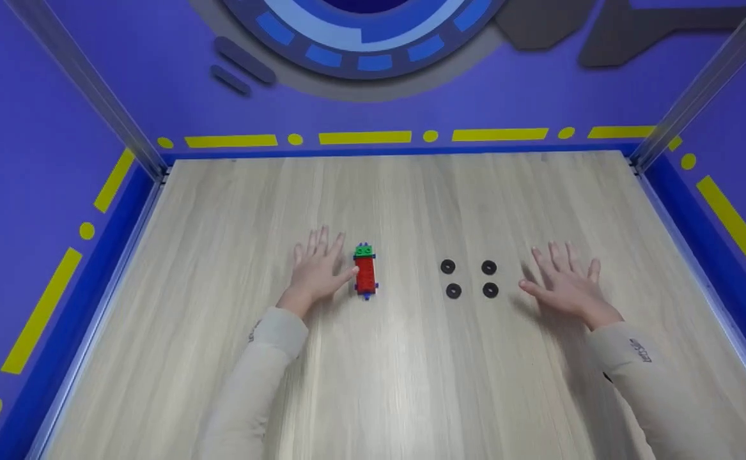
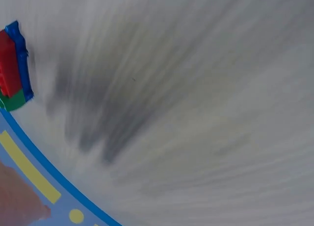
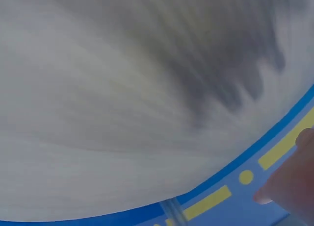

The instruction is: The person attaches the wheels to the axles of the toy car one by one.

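Observation:
My left hand is spread with straight fingers over the wooden table, its thumb tip overlapping the left edge of a small brick-built toy in the head view. That toy has a long red body, a green studded block at the far end and blue pieces sticking out at its ends and sides. To its right lie several black rings with holes, like small toy tyres, set out in two rows. Beyond them my right hand is also spread, holding nothing. The left wrist view catches part of the toy at its left edge.
Blue-purple panels with yellow dashes stand around the back and both sides of the table. Metal posts rise at the back corners. A small dark edge peeks out beside the right sleeve.

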{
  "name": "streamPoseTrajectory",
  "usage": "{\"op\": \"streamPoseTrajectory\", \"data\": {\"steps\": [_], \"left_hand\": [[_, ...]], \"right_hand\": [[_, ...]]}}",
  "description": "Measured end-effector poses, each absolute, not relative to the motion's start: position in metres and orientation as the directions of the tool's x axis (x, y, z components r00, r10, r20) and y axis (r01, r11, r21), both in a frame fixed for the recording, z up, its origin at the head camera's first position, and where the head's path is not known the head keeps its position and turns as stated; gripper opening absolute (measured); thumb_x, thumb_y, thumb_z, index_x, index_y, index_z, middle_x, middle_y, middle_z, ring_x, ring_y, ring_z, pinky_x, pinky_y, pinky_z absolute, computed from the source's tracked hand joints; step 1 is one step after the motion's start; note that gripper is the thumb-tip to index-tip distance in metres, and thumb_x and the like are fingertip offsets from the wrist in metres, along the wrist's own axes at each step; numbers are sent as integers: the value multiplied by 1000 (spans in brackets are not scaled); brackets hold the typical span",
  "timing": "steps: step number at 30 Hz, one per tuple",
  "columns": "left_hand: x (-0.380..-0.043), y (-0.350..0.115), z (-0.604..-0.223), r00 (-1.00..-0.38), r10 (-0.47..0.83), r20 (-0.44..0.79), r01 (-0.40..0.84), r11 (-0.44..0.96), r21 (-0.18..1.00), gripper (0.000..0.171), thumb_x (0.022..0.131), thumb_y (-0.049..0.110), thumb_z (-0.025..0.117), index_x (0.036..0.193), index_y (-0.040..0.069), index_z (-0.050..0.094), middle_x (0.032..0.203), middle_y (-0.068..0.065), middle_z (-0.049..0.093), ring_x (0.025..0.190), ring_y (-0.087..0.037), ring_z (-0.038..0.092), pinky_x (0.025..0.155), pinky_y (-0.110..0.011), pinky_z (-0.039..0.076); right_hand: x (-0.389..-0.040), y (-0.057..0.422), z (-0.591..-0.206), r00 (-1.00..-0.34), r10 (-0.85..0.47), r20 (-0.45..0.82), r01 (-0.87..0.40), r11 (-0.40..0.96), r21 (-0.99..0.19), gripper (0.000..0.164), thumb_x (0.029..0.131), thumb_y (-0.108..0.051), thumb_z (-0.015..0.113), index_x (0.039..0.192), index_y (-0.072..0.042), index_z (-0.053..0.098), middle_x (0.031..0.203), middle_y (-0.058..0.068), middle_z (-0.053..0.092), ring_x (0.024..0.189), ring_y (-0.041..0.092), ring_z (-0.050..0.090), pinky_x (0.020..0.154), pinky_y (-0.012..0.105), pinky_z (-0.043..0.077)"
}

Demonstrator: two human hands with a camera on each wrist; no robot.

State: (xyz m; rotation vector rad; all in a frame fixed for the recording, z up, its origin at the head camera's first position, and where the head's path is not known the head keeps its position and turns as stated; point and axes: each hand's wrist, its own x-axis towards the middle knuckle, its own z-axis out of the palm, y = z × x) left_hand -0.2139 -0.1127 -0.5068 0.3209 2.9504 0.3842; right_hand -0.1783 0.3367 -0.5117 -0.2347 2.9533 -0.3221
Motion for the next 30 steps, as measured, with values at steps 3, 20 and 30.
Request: {"op": "streamPoseTrajectory", "data": {"steps": [3, 20, 30], "left_hand": [[-216, -101, -507, -958, 256, -128, 208, 930, 302, 75, 82, 59, 42, 142, 26, 11, 149, -10, 0, 136, -31, 1, 106, -55, 5], [-223, -65, -520, -951, 166, -260, -12, 823, 567, 70, 79, 45, 58, 139, 29, 25, 130, -17, 35, 103, -27, 48, 87, -39, 43], [-224, -60, -524, -952, 100, -291, -107, 779, 618, 69, 78, 38, 63, 138, 28, 29, 129, -16, 33, 104, -27, 47, 87, -37, 44]], "right_hand": [[-180, 324, -512, -971, -204, -126, -167, 953, -254, 81, 81, -64, 39, 141, -14, 17, 146, 22, 6, 132, 43, -7, 91, 69, -11], [-185, 282, -526, -963, -216, -163, -29, 681, -732, 61, 78, -24, 66, 131, -7, 41, 134, 22, 32, 119, 41, 36, 95, 53, 31], [-183, 276, -540, -959, -158, -234, 67, 675, -735, 50, 78, -12, 64, 123, -1, 48, 104, 17, 49, 93, 27, 49, 72, 29, 42]]}}
